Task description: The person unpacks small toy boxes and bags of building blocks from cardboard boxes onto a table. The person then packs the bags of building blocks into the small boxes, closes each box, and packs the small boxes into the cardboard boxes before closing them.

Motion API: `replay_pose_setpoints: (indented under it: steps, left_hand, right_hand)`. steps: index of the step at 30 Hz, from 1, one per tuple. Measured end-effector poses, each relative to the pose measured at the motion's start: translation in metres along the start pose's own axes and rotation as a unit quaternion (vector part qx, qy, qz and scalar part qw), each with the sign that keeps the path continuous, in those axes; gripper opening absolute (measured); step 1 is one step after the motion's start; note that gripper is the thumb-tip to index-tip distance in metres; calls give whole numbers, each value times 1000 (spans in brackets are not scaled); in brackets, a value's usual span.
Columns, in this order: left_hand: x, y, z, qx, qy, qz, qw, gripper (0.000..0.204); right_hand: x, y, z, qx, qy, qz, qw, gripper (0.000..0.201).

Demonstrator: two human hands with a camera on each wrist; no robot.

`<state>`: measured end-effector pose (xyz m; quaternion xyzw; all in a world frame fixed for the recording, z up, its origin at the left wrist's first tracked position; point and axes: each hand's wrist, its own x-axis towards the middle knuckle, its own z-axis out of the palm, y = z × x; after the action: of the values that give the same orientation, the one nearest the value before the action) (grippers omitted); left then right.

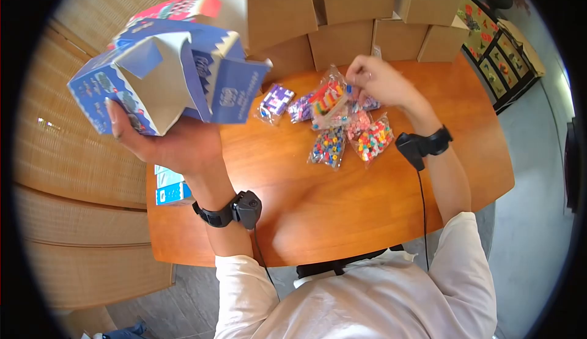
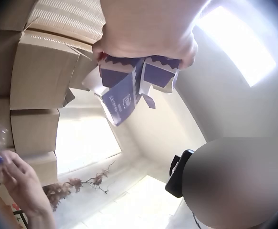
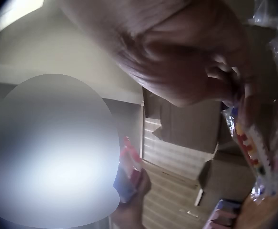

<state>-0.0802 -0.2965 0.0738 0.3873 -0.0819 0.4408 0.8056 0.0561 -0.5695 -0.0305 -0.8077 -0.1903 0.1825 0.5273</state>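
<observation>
The opened blue box (image 1: pixel 156 88) is grasped by the left hand (image 1: pixel 177 146), well left of the clear bag (image 1: pixel 330 103) pinched by the fingers of the right hand (image 1: pixel 384 82).

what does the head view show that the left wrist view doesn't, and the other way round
Only the head view shows the multicoloured bead bags lying on the table, the light blue box at its left edge and the person's white shirt. Only the left wrist view shows the bright panel overhead. Both show the left hand holding open blue cartons, the right hand pinching a clear packet, and brown cardboard boxes.
</observation>
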Motion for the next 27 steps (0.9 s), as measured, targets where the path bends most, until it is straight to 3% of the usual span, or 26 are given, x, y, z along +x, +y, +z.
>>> replay_pose_setpoints:
  steps: [1, 2, 3, 4, 5, 6, 7, 8, 9, 10, 12, 14, 16, 17, 19, 20, 22, 23, 27]
  left_hand:
    - [-6, 2, 4, -11, 24, -29, 999, 69]
    - [-9, -1, 7, -16, 21, -26, 999, 69]
    - [-11, -6, 8, 49, 36, 24, 998, 66]
    - [-13, -12, 6, 113, 51, 74, 989, 63]
    - [-17, -21, -1, 217, 10, 168, 962, 63]
    - [-17, -28, -17, 213, 9, 169, 962, 63]
    - [-13, -32, -37, 298, -66, 250, 919, 63]
    - [-11, -34, -45, 377, -138, 325, 856, 64]
    - [-12, -34, -42, 373, -138, 327, 857, 64]
    - [-14, -32, -38, 288, -143, 246, 914, 65]
    - [-19, -27, -27, 106, -144, 74, 981, 68]
    - [-24, -20, -16, -79, -136, -102, 982, 73]
    - [-32, -16, -10, -259, -115, -267, 921, 78]
    - [-35, -18, -10, -258, -108, -257, 925, 78]
    - [-38, -29, -17, -139, -157, -250, 945, 61]
    - [-40, -29, -20, -74, -173, -247, 951, 60]
    - [-44, -23, -18, -81, -169, -253, 949, 60]
    - [-45, -16, -18, -89, -164, -257, 948, 61]
    - [-61, 8, -37, -51, -121, -258, 957, 66]
  right_hand:
    - [7, 17, 3, -3, 3, -4, 1000, 19]
    - [14, 36, 6, -167, 106, -122, 973, 19]
    - [18, 43, 6, -323, 204, -233, 894, 20]
    - [15, 32, 6, -325, 208, -235, 892, 20]
    - [8, 11, 9, -212, 230, -255, 915, 17]
    - [-2, -12, 11, -96, 248, -271, 925, 14]
    - [-16, -39, 7, 72, 153, -162, 972, 20]
    - [-31, -58, 6, 69, 155, -163, 972, 20]
    - [-47, -73, 6, 160, 70, -190, 966, 24]
    - [-58, -81, 9, 249, -17, -213, 945, 29]
    - [-69, -88, 17, 248, -40, -251, 935, 31]
    - [-72, -89, 23, 249, -65, -288, 923, 33]
    - [-69, -83, 30, 223, 25, -288, 931, 31]
    - [-69, -83, 32, 222, 12, -288, 932, 31]
    - [-70, -79, 34, 57, 64, -247, 965, 32]
    - [-69, -73, 35, 58, 35, -250, 966, 32]
    - [-68, -60, 41, -138, 51, -330, 932, 32]
    - [-69, -65, 48, -134, 32, -338, 931, 32]
    - [-81, -88, 67, 107, 6, -259, 960, 34]
